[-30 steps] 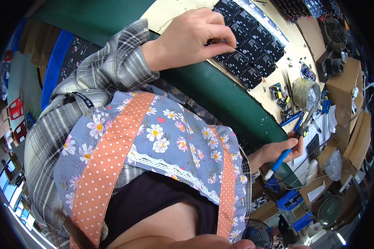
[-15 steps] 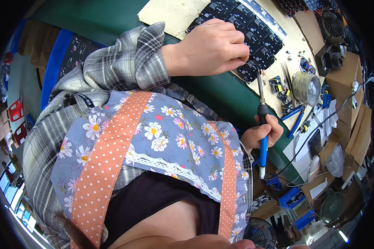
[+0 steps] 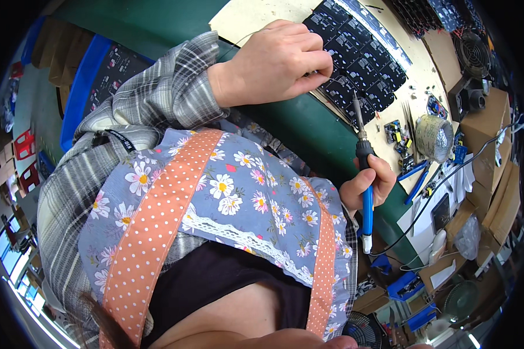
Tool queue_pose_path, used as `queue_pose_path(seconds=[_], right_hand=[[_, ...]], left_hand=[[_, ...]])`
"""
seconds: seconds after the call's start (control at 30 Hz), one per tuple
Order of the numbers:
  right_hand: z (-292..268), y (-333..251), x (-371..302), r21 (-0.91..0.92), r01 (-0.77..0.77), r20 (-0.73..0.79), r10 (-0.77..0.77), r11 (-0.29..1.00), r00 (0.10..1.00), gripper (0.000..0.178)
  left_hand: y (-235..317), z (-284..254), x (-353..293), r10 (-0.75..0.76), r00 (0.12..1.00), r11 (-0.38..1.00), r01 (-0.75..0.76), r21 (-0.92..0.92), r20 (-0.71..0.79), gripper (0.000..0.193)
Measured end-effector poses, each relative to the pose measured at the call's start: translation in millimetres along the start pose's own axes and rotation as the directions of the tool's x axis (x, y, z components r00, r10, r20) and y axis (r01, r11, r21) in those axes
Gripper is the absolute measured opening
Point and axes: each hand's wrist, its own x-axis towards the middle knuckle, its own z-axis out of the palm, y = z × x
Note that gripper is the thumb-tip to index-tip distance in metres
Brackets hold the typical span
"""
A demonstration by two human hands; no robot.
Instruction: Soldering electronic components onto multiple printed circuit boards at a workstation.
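Note:
My right hand [image 3: 369, 185] is closed around a soldering iron [image 3: 367, 203] with a blue and black handle. Its metal tip points away from me, over the near part of a panel of black circuit boards [image 3: 361, 55]. I cannot tell whether the tip touches the panel. My left hand [image 3: 276, 63] pinches a thin solder wire [image 3: 245, 37], whose short end sticks out past the fingertips close to the iron's tip. The wire's other length runs back behind the left wrist. Printed white marks cover the panel.
The panel lies on a pale board [image 3: 239, 22] on the green table [image 3: 300, 131]. To its right are tweezers [image 3: 410, 125], small circuit modules [image 3: 397, 136], a tape-wrapped roll [image 3: 434, 138] and blue-handled pliers [image 3: 416, 185]. The iron's black cord [image 3: 431, 200] curves past cardboard boxes [image 3: 483, 125].
The iron's tip has moved from the panel's near right edge to over the panel. My left hand has shifted a little left and nearer, still pinching the wire. The whole view has shifted slightly.

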Motion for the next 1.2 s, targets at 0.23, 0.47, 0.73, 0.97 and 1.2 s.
queue_pose_path(seconds=[0.23,0.47,0.73,0.97,1.2], right_hand=[[2.3,-1.5,2.6,-0.014,0.034,0.055,-0.033,0.999,0.998,0.02],[13.2,-6.7,6.3,0.002,0.013,0.081,-0.013,1.0,0.997,0.021],[23.0,-11.9,14.2,-0.011,-0.019,0.15,0.021,1.0,0.988,0.023],[31.2,-17.8,18.3,0.037,-0.076,0.186,0.068,0.996,0.98,0.025],[44.1,-20.4,28.5,-0.014,-0.146,0.276,0.144,0.989,0.95,0.025]], left_hand=[[-5.9,-5.9,-5.4,-0.007,1.0,0.999,0.008,0.04,-0.022,0.011],[-11.5,-14.0,-13.4,-0.048,0.999,0.997,0.05,0.055,-0.026,0.01],[-18.9,-19.0,-19.1,-0.069,0.996,0.996,0.072,0.059,-0.05,0.01],[-25.8,-30.8,-25.9,-0.121,0.99,0.984,0.129,0.126,-0.068,0.009],[-29.5,-29.9,-28.9,-0.148,0.985,0.982,0.157,0.107,-0.087,0.008]])
